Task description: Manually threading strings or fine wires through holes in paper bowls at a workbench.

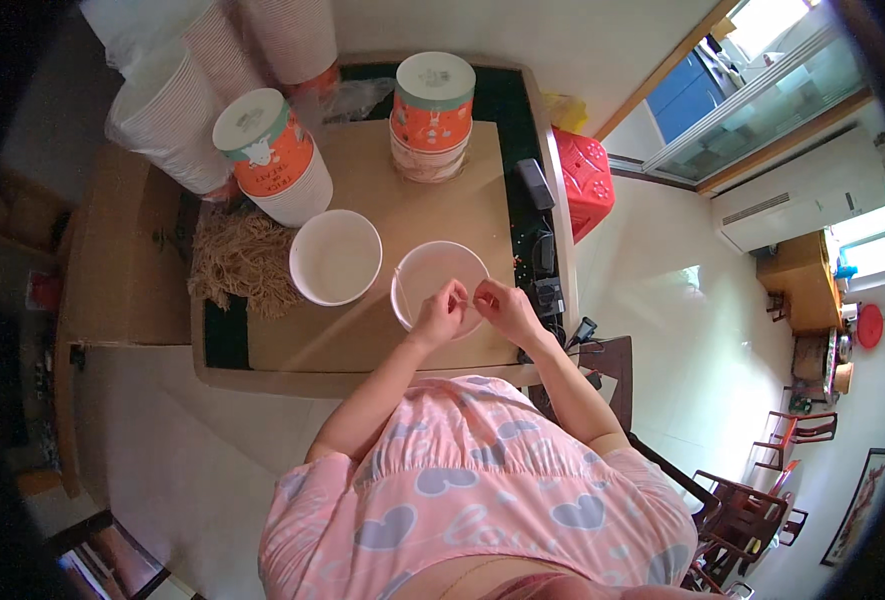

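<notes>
Meeting close together above the near white tub [432, 268], the left hand [442, 312] and right hand [508, 312] have their fingertips drawn into a pinch; whether anything is caught between them, I cannot tell. A thin pale strand [402, 288] lies over the tub's left side. This tub stands open on a cardboard sheet [362, 150] covering much of the surface [262, 380]. Just beside it, to the left, is a second white tub [336, 258], also mouth up. Beyond that lies a heap of brown twine [242, 265], close to an upside-down stack of orange-and-white tubs [277, 160]. Farther back, another orange stack [432, 115] stands base up, with plastic-wrapped white stacks [167, 120] at far left and a red stool [584, 178] beyond the right edge.
</notes>
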The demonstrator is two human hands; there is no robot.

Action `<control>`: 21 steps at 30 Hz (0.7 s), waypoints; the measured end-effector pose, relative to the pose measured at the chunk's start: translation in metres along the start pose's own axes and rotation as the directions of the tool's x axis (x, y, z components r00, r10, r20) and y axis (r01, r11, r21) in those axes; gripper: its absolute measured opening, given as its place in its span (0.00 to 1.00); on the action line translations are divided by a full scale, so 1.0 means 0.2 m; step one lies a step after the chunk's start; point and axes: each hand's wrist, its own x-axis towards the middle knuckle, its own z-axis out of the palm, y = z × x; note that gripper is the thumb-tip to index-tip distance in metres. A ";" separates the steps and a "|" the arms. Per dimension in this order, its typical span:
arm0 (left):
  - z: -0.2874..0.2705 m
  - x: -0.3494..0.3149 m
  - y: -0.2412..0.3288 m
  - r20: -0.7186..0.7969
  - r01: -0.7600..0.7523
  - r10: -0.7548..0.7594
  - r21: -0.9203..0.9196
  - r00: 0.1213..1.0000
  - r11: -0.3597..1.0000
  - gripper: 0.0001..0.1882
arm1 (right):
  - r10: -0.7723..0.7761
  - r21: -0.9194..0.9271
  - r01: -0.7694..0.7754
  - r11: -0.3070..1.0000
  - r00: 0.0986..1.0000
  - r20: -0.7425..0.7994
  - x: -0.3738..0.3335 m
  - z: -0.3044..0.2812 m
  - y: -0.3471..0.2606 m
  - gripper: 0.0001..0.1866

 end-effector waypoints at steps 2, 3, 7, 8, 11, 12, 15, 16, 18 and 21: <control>-0.02 -0.01 0.02 -0.041 -0.198 0.203 0.096 0.978 0.976 0.02 | 0.039 0.044 -0.039 0.998 0.999 -0.003 0.00 0.00 -0.01 0.04; -0.03 -0.01 0.01 -0.042 -0.199 0.203 0.097 0.978 0.975 0.02 | 0.093 0.090 -0.092 0.992 0.996 -0.008 -0.01 0.00 -0.01 0.04; -0.05 -0.05 0.04 0.064 -0.389 0.416 0.504 0.907 0.771 0.07 | 0.009 0.060 -0.004 0.998 0.997 -0.080 0.00 0.00 0.03 0.04; -0.04 -0.06 0.06 0.067 -0.370 0.403 0.554 0.913 0.746 0.08 | 0.008 0.059 -0.003 0.998 0.997 -0.079 0.00 0.01 0.04 0.04; -0.03 -0.08 0.11 0.072 -0.371 0.414 0.601 0.907 0.708 0.10 | 0.013 0.008 -0.012 1.000 0.994 -0.108 0.00 0.02 0.05 0.04; -0.03 -0.08 0.10 0.069 -0.370 0.415 0.601 0.907 0.708 0.10 | 0.030 0.028 -0.027 0.999 0.994 -0.109 0.00 0.02 0.06 0.04; -0.03 -0.05 0.07 0.141 -0.425 0.455 0.662 0.879 0.618 0.08 | 0.041 0.056 -0.036 0.998 0.995 -0.091 0.01 0.02 0.09 0.04; -0.03 -0.05 0.07 0.171 -0.429 0.444 0.691 0.879 0.582 0.07 | 0.037 0.065 -0.032 0.997 0.997 -0.073 0.01 0.02 0.11 0.04; -0.03 -0.04 0.07 0.202 -0.433 0.433 0.718 0.879 0.545 0.06 | 0.050 0.074 -0.044 0.996 0.996 -0.074 0.00 0.03 0.12 0.04; -0.03 -0.04 0.09 0.238 -0.452 0.435 0.742 0.868 0.496 0.05 | 0.069 0.087 -0.061 0.994 0.994 -0.081 0.00 0.03 0.11 0.04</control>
